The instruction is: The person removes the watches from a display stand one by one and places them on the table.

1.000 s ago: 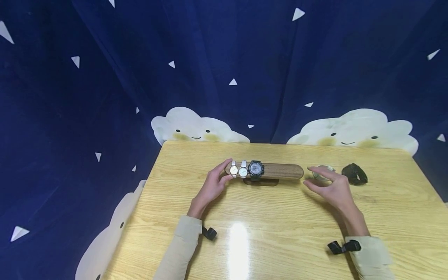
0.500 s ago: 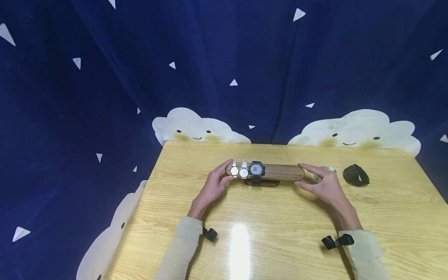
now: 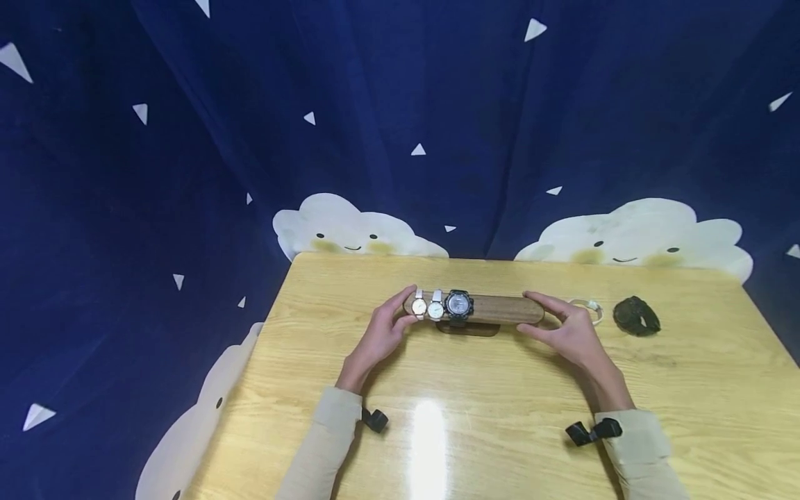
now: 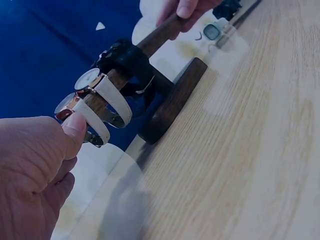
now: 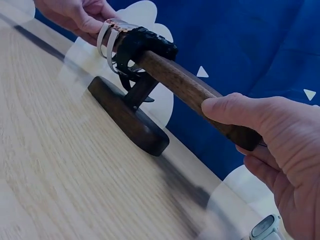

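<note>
A dark wooden watch stand [image 3: 503, 309] has a long rounded bar on a short post above an oval base [image 5: 130, 117]. At the bar's left end my left hand [image 3: 382, 335] holds it, thumb in front and fingers behind. My right hand [image 3: 573, 335] grips the bar's other end, with its thumb [image 5: 232, 107] lying along the wood. Strapped round the left half of the bar are a white-strapped watch [image 3: 419, 306], a second white-strapped watch [image 3: 435, 310] and a chunky black watch [image 3: 459, 303]. My left thumb lies right at the outermost watch.
Behind the right hand, a pale watch [image 4: 212, 32] with a squarish face lies on the wooden table [image 3: 512, 417]. A black watch [image 3: 635, 317] sits further right. A dark blue curtain [image 3: 375, 104] with white clouds hangs beyond the table's back edge.
My right hand has moved left from beside the pale watch to the stand's right end and taken hold of it. The left hand keeps its grip on the other end.
</note>
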Action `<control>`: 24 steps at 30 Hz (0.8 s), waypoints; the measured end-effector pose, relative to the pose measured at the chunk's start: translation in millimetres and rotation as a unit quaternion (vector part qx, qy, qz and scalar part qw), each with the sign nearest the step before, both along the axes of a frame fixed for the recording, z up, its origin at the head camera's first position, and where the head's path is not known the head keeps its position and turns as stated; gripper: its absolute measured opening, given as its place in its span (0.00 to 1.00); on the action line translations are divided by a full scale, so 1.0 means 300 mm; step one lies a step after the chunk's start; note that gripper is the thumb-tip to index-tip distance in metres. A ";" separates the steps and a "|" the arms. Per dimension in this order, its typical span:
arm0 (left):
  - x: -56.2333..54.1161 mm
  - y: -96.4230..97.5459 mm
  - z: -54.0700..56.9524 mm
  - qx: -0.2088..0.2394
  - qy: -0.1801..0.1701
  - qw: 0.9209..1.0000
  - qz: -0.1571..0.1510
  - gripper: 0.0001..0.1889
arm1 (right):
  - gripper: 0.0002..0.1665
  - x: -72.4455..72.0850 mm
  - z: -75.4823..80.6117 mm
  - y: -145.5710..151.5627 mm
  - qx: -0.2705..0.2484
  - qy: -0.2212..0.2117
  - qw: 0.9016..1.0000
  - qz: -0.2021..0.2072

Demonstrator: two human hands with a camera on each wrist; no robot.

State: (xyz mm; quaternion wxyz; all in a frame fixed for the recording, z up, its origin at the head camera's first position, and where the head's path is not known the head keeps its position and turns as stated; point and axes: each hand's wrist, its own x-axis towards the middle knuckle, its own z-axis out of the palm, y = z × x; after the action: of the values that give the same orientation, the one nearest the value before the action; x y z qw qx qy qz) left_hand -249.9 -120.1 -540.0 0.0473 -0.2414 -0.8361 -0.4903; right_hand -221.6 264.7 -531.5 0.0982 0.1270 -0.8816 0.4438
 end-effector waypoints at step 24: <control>0.025 -0.032 0.084 -0.017 0.004 0.999 0.049 0.39 | 0.40 -0.004 -0.017 -0.021 0.004 0.024 1.000 -0.013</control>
State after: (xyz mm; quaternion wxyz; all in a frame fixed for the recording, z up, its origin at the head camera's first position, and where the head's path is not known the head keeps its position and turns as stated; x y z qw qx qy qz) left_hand -242.4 -129.8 -514.7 0.0703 -0.2031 -0.8547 -0.4725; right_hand -222.7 258.5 -536.8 0.1247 0.1271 -0.8824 0.4355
